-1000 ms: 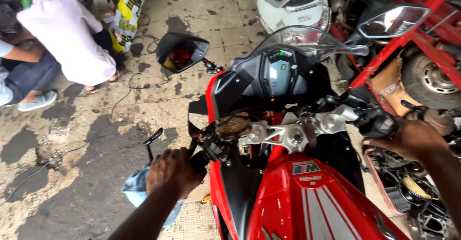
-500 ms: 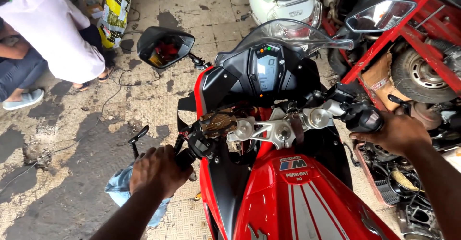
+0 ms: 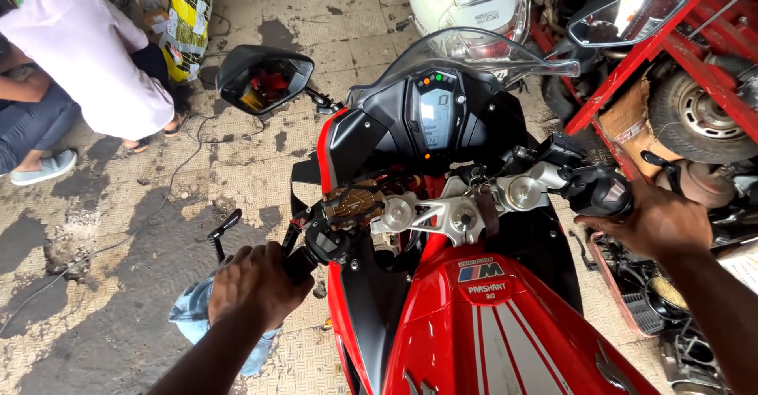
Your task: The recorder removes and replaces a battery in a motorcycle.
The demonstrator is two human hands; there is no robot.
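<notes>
The red and black faired motorcycle [image 3: 474, 316] stands on the stained, patterned workshop floor [image 3: 118, 229], seen from above the red fuel tank [image 3: 505, 332], with its front pointing away from the camera.

Left hand [image 3: 257, 284]: the forearm enters from the lower left edge and runs up and to the right. The hand is closed in a full fist around the black left handlebar grip [image 3: 300, 265], knuckles facing up, back of the hand toward the camera. A black clutch lever [image 3: 223, 227] projects just beyond the fist, clear of the fingers. A piece of light blue cloth [image 3: 197, 320] lies below the hand, partly hidden by the wrist.

Right hand [image 3: 659, 221]: the forearm enters from the lower right corner and runs up and to the left. The hand is wrapped over the black right handlebar grip, just beside the black switch housing [image 3: 604, 193]. The grip itself is hidden under the palm; the fingers curl down over it.

Between the two hands sit the silver top yoke [image 3: 454, 213] and, ahead of it, the lit digital instrument panel [image 3: 434, 114] beneath the clear windscreen [image 3: 474, 51]. Two black mirrors [image 3: 264, 79] stand out to either side of the fairing.

A white scooter [image 3: 466, 4] is parked ahead. A red metal rack [image 3: 663, 39] with a wheel [image 3: 703, 114] stands at right. A crouching person in a pale pink top [image 3: 87, 47] is at upper left, well apart.
</notes>
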